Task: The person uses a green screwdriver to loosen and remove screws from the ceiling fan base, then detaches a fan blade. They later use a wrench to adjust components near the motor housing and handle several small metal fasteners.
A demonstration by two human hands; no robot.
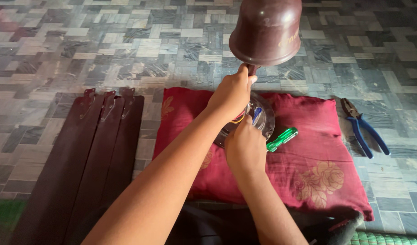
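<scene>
My left hand (233, 93) grips the dark rod just under a brown bell-shaped fan canopy (266, 31) and holds it up over a red cushion (308, 159). My right hand (245, 147) rests lower, closed on a tool with a blue tip (257, 114) at the round metal fan motor housing (265, 119) on the cushion. Coloured wires show between my hands. My hands hide most of the motor. A green-handled screwdriver (282, 139) lies on the cushion right beside my right hand.
Three dark brown fan blades (86, 154) lie side by side on the patterned tiled floor (126, 50) at the left. Blue-handled pliers (365, 129) lie on the floor right of the cushion. A green mat edge (385, 238) shows at bottom right.
</scene>
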